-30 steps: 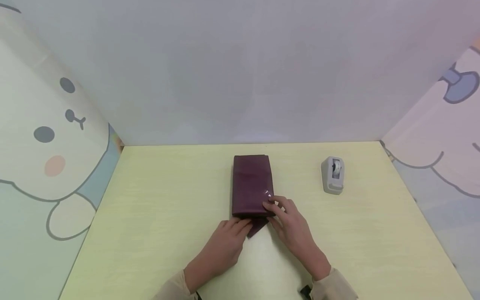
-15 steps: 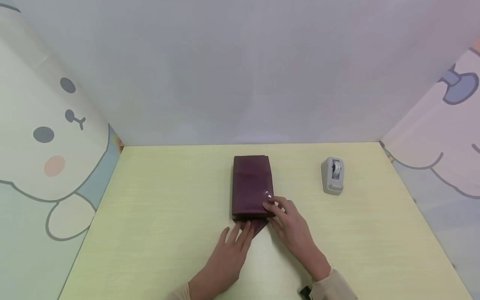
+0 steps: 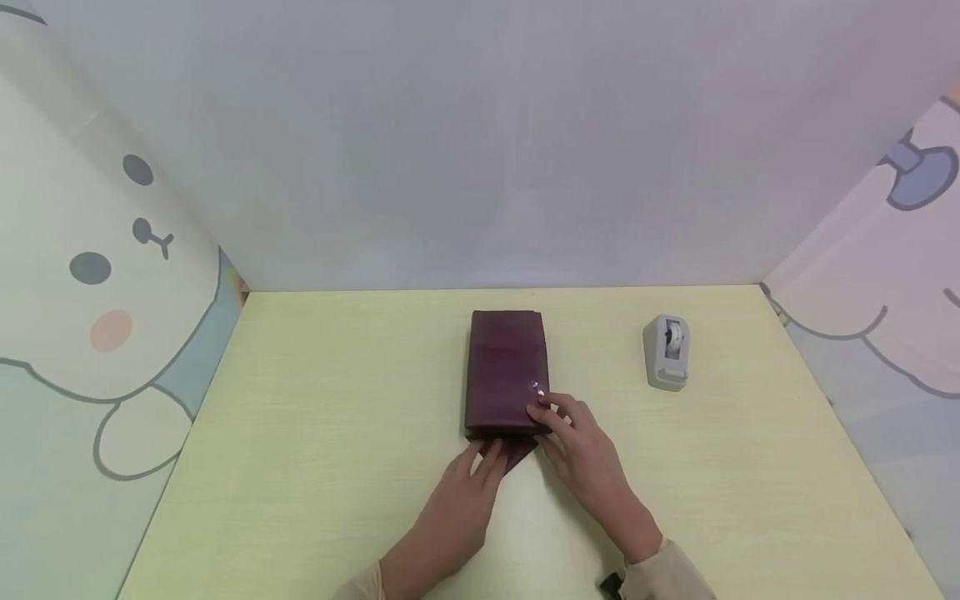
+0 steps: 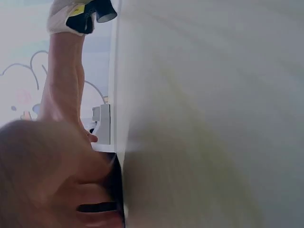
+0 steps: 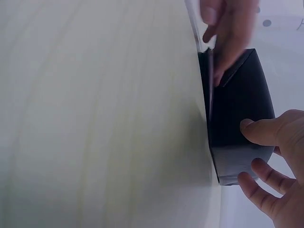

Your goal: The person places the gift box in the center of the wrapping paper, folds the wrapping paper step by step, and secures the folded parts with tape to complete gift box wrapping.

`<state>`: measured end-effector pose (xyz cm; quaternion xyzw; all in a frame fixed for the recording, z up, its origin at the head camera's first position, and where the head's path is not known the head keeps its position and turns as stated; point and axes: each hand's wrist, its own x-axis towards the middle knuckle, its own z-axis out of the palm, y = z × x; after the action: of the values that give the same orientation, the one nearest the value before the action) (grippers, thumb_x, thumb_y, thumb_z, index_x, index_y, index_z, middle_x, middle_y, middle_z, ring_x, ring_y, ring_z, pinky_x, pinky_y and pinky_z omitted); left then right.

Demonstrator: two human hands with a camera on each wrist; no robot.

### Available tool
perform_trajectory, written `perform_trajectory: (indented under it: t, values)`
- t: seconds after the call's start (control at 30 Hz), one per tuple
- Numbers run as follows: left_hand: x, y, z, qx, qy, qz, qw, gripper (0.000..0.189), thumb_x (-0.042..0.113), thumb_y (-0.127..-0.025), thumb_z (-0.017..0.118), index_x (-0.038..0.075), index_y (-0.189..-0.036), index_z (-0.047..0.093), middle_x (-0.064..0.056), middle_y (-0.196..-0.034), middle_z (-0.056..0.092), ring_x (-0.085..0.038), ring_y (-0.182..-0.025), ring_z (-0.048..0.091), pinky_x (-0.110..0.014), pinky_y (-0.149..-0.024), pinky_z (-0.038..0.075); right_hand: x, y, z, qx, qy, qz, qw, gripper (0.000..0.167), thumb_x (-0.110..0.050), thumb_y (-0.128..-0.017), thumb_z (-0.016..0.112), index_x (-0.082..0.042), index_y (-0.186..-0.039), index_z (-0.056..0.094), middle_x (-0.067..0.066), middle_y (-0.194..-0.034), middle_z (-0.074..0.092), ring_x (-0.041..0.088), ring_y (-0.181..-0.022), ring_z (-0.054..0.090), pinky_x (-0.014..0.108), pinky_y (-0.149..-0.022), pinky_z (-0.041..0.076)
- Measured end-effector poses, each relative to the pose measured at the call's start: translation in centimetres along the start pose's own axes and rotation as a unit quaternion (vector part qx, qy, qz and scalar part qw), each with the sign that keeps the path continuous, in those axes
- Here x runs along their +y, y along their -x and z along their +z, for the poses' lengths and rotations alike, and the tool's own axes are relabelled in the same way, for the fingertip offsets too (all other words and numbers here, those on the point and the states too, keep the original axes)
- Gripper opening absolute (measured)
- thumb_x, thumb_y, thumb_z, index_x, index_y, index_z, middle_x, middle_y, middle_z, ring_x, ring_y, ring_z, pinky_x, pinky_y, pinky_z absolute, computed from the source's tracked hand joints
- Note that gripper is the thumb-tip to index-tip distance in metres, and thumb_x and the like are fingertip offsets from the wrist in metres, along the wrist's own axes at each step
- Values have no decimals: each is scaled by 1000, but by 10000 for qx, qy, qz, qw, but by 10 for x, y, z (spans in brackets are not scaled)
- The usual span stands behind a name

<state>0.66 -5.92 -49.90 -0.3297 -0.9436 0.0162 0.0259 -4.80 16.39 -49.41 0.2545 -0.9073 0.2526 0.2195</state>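
Observation:
A box-shaped package wrapped in glossy dark purple paper [image 3: 506, 367] lies on the table. From its near end a pointed paper flap [image 3: 519, 450] sticks out toward me, low by the tabletop. My left hand [image 3: 453, 508] reaches in from the near left, its fingertips touching that flap. At the near right corner my right hand [image 3: 588, 462] holds the package. In the right wrist view, the right thumb [image 5: 261, 132] presses the package's end face, while two fingers curve near its side. The left palm hides most of the flap in the left wrist view.
A grey tape dispenser [image 3: 666, 352] with a roll in it stands to the right of the package. The pale yellow table [image 3: 322, 400] meets a plain wall at the back. Cartoon-printed panels flank both sides.
My left hand has drawn back from the package's lower left edge and come down on the flap. The package's far end has shifted slightly right. My right hand keeps its place.

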Motion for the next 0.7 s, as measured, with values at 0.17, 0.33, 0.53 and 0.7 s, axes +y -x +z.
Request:
perform_trajectory:
  t: [0.17, 0.33, 0.53, 0.7]
  values:
    - [-19, -11, -5, 875, 788, -51, 9930, 48, -1, -85, 78, 9, -130, 64, -4, -128, 66, -16, -109, 67, -26, -92, 58, 0, 0, 0, -27, -11, 45, 10000, 55, -1, -72, 93, -19, -121, 75, 4, -129, 64, 17, -97, 61, 29, -66, 55]
    - [-46, -22, -6, 2109, 215, 58, 9773, 39, 5, -84, 83, 12, -118, 67, -3, -105, 63, -18, -84, 59, -29, -68, 48, 0, 0, 0, -81, -47, 53, 9999, 54, -2, -74, 92, -19, -122, 75, 4, -129, 64, 17, -98, 61, 30, -66, 55]
    - [-82, -43, 0, 1859, 411, 36, 9817, 90, 36, -72, 95, 20, -149, 51, -12, -141, 51, -31, -122, 54, -40, -86, 49, 1, 0, -1, -78, -14, 38, 10000, 53, -4, -74, 93, -20, -121, 74, 4, -129, 64, 17, -98, 61, 30, -67, 56]
    - [-106, -59, 3, 1361, 787, 1045, 9820, 99, 41, -77, 92, 33, -161, 39, -8, -170, 31, -36, -157, 29, -55, -117, 40, 2, 0, -1, -172, 29, 68, 9998, 53, -3, -74, 93, -20, -121, 75, 4, -129, 63, 17, -99, 61, 30, -68, 56]
